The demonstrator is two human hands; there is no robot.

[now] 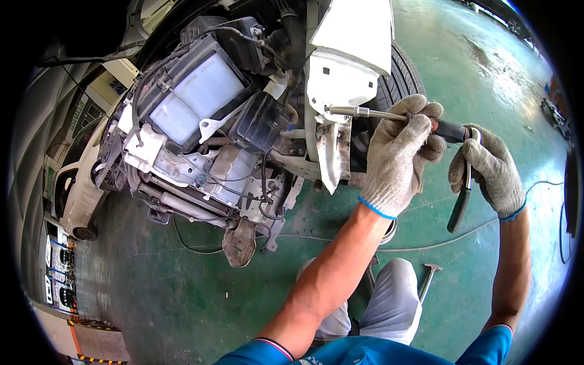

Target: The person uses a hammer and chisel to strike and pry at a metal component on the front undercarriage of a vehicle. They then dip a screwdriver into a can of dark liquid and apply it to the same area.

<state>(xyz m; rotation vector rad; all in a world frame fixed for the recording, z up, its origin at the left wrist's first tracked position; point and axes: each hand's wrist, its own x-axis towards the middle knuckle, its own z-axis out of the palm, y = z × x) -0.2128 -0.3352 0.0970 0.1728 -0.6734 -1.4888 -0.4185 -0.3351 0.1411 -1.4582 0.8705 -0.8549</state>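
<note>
In a knitted work glove with a blue cuff, my left hand [398,152] is closed around a socket driver [449,130] with a red and black handle. Its chrome shaft reaches left, and the socket end meets the white body panel [340,79]. My right hand [494,167], gloved alike, is closed at the far end of that handle. From its fingers hangs a hand tool [460,210] with a curved metal neck and black grip. Whether the two tools are joined I cannot tell. The fastener at the socket is too small to make out.
Left of the panel lies the opened car front, with a black-framed unit [198,94], brackets and loose wires. A tyre [398,76] stands behind the panel. A grey hose [420,246] crosses the green floor [182,292]. A hammer-like tool [429,280] is beside my knee.
</note>
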